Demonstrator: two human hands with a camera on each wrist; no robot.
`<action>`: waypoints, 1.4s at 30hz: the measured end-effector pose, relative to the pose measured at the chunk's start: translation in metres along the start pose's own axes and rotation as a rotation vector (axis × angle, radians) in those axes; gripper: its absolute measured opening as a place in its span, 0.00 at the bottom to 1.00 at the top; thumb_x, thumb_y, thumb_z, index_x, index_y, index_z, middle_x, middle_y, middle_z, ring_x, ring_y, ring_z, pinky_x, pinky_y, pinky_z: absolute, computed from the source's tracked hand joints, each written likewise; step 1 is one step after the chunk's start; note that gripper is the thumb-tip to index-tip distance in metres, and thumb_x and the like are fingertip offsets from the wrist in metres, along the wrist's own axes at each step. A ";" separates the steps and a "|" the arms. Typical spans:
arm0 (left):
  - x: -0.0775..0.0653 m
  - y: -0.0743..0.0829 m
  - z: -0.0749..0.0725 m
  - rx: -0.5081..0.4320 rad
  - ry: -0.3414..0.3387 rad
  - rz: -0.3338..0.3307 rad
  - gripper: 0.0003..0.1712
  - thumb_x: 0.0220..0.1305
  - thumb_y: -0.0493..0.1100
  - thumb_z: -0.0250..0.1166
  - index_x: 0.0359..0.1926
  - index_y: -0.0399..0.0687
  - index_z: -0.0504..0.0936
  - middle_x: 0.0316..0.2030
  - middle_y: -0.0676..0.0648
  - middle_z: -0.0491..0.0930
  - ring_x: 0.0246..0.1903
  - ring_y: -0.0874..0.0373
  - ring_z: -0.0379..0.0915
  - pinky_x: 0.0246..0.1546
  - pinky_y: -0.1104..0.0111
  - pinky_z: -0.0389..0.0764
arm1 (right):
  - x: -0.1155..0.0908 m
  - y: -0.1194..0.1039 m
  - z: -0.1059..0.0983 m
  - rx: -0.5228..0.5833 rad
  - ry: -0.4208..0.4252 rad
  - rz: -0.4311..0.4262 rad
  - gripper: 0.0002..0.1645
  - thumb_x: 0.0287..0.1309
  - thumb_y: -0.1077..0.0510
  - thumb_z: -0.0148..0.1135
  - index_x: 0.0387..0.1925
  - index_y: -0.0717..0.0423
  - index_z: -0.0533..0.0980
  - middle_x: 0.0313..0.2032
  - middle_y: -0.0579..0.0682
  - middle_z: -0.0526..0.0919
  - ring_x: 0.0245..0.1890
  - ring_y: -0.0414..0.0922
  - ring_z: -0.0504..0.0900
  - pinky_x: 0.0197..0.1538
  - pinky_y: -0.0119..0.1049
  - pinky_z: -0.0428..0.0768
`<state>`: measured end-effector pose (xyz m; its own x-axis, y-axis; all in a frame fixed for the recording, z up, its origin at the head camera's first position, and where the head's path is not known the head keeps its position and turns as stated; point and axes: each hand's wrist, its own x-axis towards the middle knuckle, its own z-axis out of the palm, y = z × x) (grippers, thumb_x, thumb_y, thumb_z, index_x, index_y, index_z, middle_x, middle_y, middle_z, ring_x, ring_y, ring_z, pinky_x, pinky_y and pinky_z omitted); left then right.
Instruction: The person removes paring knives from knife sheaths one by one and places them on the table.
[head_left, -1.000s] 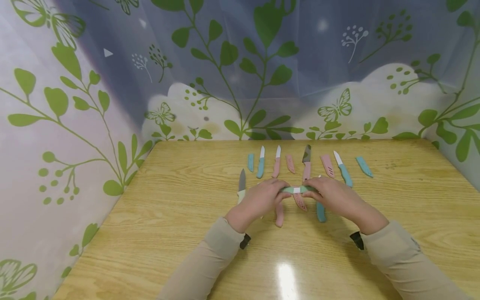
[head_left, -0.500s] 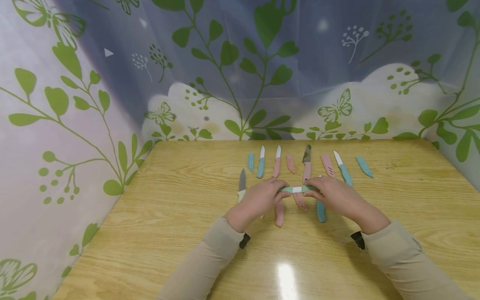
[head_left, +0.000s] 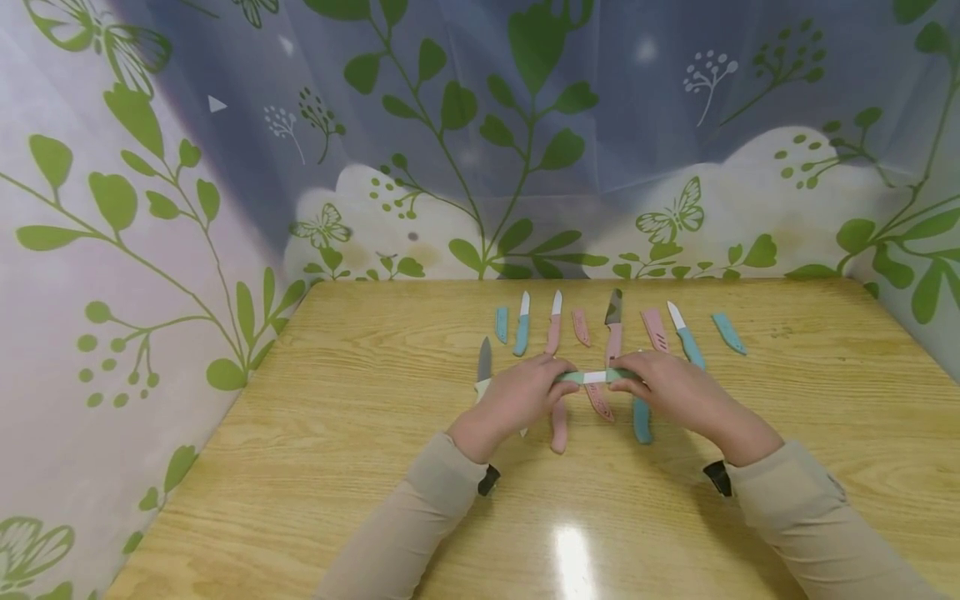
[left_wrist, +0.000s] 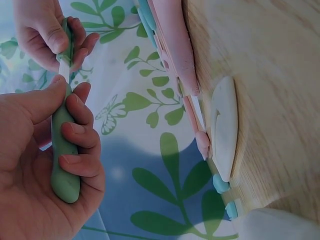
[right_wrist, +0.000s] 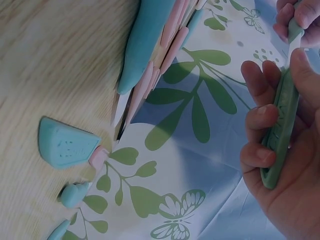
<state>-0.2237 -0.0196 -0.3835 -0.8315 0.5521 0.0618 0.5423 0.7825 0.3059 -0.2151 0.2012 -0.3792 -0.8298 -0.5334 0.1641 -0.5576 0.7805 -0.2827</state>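
My left hand [head_left: 517,396] grips the green handle [left_wrist: 65,145] of a small white-bladed knife, fingers curled round it. My right hand [head_left: 678,400] holds its green sheath [right_wrist: 281,127] between thumb and fingers. A short stretch of white blade [head_left: 595,377] shows between handle and sheath; the rest of the blade is hidden in the sheath. Both hands are above the table, level with each other. Under them lie a pink sheath [head_left: 599,403], a pink knife handle [head_left: 558,431] and a teal knife handle [head_left: 642,422]. By my left hand lies a grey-bladed knife [head_left: 484,360].
Along the back of the wooden table [head_left: 360,350] lie a teal knife [head_left: 521,333], a pink knife [head_left: 553,332], a dark-bladed pink knife [head_left: 614,312] and another teal knife [head_left: 691,347]. Teal and pink sheaths, including a wide pink one [head_left: 654,327], lie among them. A patterned curtain [head_left: 465,167] hangs behind.
The hands have drawn slightly apart, and a longer stretch of white blade shows between the green handle and sheath. The things on the table have not moved.
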 end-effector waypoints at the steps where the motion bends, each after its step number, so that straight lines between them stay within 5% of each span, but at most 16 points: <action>1: 0.000 0.000 0.000 -0.003 0.000 0.001 0.17 0.71 0.53 0.55 0.53 0.52 0.80 0.46 0.54 0.81 0.41 0.63 0.76 0.41 0.71 0.78 | 0.000 0.000 0.000 -0.002 -0.001 0.000 0.16 0.62 0.54 0.62 0.48 0.60 0.79 0.40 0.53 0.84 0.35 0.44 0.82 0.36 0.38 0.79; 42: 0.001 -0.004 0.000 -0.035 0.015 0.018 0.16 0.70 0.51 0.58 0.52 0.50 0.81 0.44 0.52 0.82 0.38 0.62 0.76 0.39 0.73 0.76 | -0.001 0.006 -0.004 -0.007 0.013 -0.030 0.13 0.62 0.55 0.62 0.45 0.58 0.80 0.33 0.46 0.83 0.26 0.35 0.75 0.31 0.34 0.74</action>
<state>-0.2270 -0.0222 -0.3845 -0.8233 0.5617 0.0819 0.5532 0.7617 0.3372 -0.2175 0.2082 -0.3776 -0.8129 -0.5522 0.1851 -0.5824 0.7663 -0.2713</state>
